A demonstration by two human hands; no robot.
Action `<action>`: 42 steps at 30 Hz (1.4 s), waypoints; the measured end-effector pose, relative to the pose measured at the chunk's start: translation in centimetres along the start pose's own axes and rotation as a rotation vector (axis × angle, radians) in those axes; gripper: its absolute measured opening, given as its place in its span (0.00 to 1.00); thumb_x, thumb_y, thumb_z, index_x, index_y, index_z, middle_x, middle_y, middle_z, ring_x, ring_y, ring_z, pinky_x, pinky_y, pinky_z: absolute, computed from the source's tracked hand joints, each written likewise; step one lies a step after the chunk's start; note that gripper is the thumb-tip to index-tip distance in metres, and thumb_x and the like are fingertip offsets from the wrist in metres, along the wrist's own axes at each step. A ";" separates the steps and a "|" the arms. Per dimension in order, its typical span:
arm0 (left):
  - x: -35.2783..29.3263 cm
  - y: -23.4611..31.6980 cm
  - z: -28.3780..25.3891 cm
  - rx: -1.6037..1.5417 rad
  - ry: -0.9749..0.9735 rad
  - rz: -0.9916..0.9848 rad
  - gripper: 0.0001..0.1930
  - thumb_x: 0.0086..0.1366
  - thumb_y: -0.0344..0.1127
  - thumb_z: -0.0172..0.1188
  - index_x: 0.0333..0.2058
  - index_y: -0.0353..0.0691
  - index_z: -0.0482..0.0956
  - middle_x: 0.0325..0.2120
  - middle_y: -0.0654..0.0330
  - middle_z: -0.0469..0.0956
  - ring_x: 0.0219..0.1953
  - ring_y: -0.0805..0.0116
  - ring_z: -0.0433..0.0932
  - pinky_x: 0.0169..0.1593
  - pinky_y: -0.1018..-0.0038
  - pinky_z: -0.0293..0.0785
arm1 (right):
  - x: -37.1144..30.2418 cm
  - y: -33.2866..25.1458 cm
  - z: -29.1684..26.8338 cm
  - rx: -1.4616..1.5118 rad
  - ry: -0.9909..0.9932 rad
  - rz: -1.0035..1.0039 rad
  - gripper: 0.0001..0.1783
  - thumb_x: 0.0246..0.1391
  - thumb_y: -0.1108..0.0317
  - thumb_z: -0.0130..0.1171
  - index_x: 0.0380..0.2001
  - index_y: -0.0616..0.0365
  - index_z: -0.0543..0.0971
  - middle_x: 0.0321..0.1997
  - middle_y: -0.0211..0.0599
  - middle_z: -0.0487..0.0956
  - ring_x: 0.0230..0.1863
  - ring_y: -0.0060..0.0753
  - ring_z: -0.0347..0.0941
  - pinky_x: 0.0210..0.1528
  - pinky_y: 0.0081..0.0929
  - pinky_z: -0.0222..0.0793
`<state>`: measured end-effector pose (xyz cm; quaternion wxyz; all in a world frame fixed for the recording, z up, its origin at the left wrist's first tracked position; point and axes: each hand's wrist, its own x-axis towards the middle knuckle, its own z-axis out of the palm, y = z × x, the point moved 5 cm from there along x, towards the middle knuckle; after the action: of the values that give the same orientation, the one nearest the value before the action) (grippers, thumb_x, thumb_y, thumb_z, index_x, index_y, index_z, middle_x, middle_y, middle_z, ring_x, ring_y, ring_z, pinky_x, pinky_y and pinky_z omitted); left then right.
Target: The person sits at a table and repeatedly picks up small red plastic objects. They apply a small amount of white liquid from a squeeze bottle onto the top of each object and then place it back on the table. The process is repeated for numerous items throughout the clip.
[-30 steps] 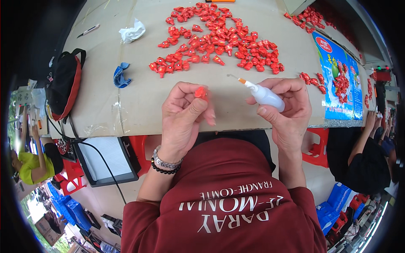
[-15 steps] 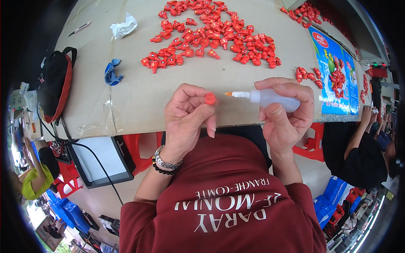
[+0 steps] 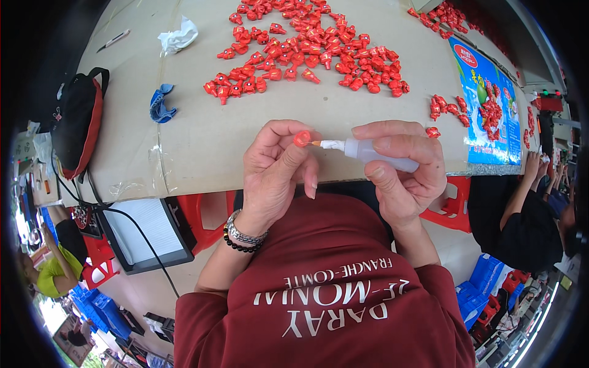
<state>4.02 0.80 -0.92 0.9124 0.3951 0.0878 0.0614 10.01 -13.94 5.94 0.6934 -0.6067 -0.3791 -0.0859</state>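
My left hand [image 3: 270,172] pinches a small round red plastic piece [image 3: 301,138] between thumb and forefinger, its hollow side showing. From the other side, my right hand [image 3: 410,175] grips a translucent squeeze bottle [image 3: 363,151] lying nearly level. White wrapping covers the base of its nozzle [image 3: 331,145], and an orange needle tip ends at the red piece's face. Whether any liquid comes out is too small to see. Beyond my hands, a heap of small red plastic figure parts [image 3: 307,46] spreads over the cardboard-covered table [image 3: 202,147].
At the left lie a blue curved strip [image 3: 162,104], a crumpled white tissue [image 3: 178,37], a pen-like cutter [image 3: 114,40] and a black-and-red bag [image 3: 84,126]. A blue printed cardboard sheet [image 3: 466,73] carries more red parts at the right. Other people sit on both sides.
The bottle in my right hand has moved left, bringing its needle tip to the red piece. My left hand has shifted slightly. A loose red part beside my right hand is now uncovered.
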 end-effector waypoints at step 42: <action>-0.2 -0.4 -0.3 0.029 0.004 -0.036 0.11 0.68 0.35 0.50 0.42 0.33 0.69 0.30 0.61 0.72 0.16 0.80 0.67 0.15 0.84 0.63 | 0.2 -0.4 0.2 -0.169 -0.060 -0.017 0.13 0.49 0.73 0.63 0.36 0.63 0.72 0.38 0.51 0.78 0.35 0.31 0.75 0.34 0.21 0.71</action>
<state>3.76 0.69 -1.36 0.9074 0.4063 0.0976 0.0443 9.80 -13.79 6.35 0.6274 -0.6621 -0.3961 -0.1051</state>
